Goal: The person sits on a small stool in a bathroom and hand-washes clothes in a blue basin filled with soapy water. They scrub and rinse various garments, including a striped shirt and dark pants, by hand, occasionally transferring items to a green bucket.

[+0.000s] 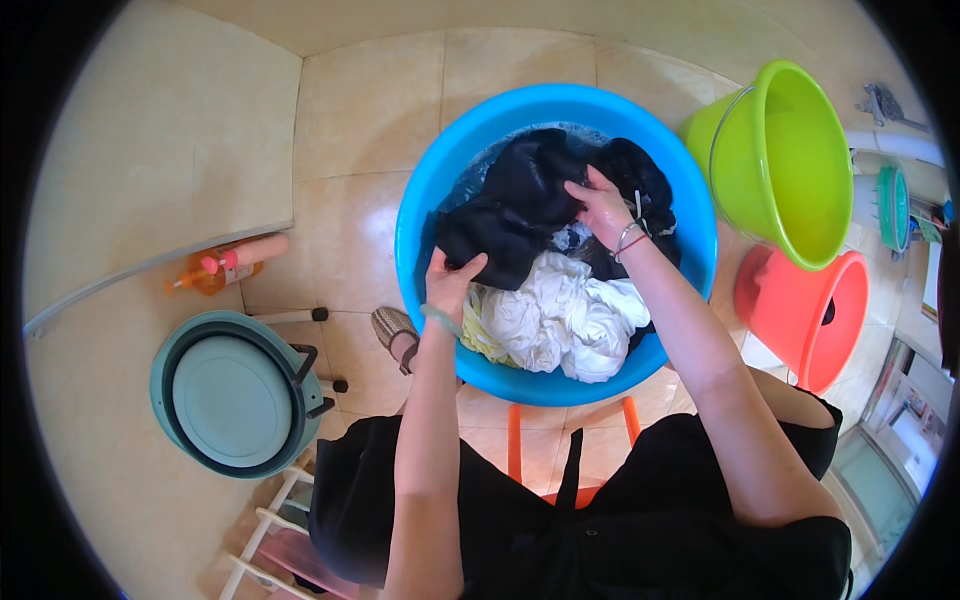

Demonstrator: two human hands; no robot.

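Observation:
A large blue basin (560,100) holds sudsy water and laundry. Dark, wet-looking cloth (515,195) is spread across its far and left part. My left hand (452,283) grips this cloth at its near left edge, thumb on top and the other fingers partly hidden. Farther in and to the right, my right hand (603,208) pinches another part of the same cloth. Bunched white cloth (565,315) lies in the near part of the basin, with a pale yellow-green piece (484,335) at its left. More black fabric (635,170) rests beyond my right hand.
A lime-green bucket (728,160) and a coral bucket (790,310) stand to the right. At the left are a grey-green folding basin (232,400), an orange pump bottle (192,282) and a pink bottle (258,250). Orange stool legs (514,445) show below the blue basin.

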